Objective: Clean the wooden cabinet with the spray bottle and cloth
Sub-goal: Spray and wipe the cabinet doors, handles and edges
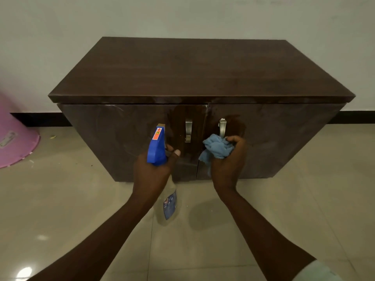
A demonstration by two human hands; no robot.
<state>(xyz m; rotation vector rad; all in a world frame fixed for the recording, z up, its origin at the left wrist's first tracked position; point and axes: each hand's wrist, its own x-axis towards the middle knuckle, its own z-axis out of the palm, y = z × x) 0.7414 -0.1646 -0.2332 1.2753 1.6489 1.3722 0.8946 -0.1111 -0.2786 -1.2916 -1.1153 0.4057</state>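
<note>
A dark brown wooden cabinet point(194, 74) with two doors and two metal handles stands against the wall. My left hand point(154, 171) grips a spray bottle point(157, 148) with a blue trigger head and clear body, its nozzle pointing at the left door. My right hand point(227, 167) holds a bunched light blue cloth point(216, 148) just below the right door's handle point(222, 128), in front of the door. Wet, glossy patches show on the doors around both handles.
A pink plastic tub point(14, 134) lies on the beige tiled floor point(60, 199) at the left. The white wall point(182, 15) with a black skirting runs behind the cabinet. The left door's handle point(188, 130) sits between my hands.
</note>
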